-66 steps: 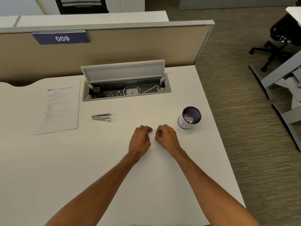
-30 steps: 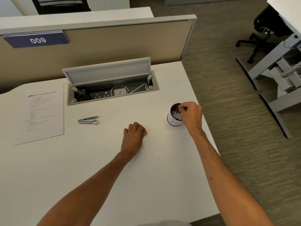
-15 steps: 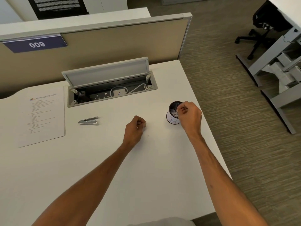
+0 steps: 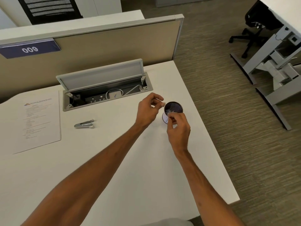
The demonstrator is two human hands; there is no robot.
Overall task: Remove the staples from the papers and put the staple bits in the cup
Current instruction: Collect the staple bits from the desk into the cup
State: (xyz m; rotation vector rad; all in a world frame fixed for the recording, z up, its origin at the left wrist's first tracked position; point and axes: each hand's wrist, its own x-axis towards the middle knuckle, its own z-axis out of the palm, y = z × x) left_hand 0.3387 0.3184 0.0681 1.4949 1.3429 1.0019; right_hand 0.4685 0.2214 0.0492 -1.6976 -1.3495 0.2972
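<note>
A small dark mesh cup (image 4: 176, 106) with pale staple bits inside stands near the desk's right edge. My left hand (image 4: 147, 111) hovers just left of its rim, thumb and forefinger pinched together; anything between them is too small to see. My right hand (image 4: 179, 129) is at the cup's near side, fingertips curled together against the near rim and hiding part of the wall. The metal staple remover (image 4: 83, 124) lies alone on the white desk (image 4: 114, 160), left of both hands. A printed paper stack (image 4: 39, 123) lies flat at the far left.
An open cable box (image 4: 105, 93) with a raised lid, sockets and a white cord is sunk into the desk behind the hands. A beige partition (image 4: 101, 39) with a "009" label stands behind it. The desk's right edge drops to carpet right beside the cup.
My left hand has lifted off the desk and moved right to the cup's left rim. My right hand has drawn back from over the cup to its near side.
</note>
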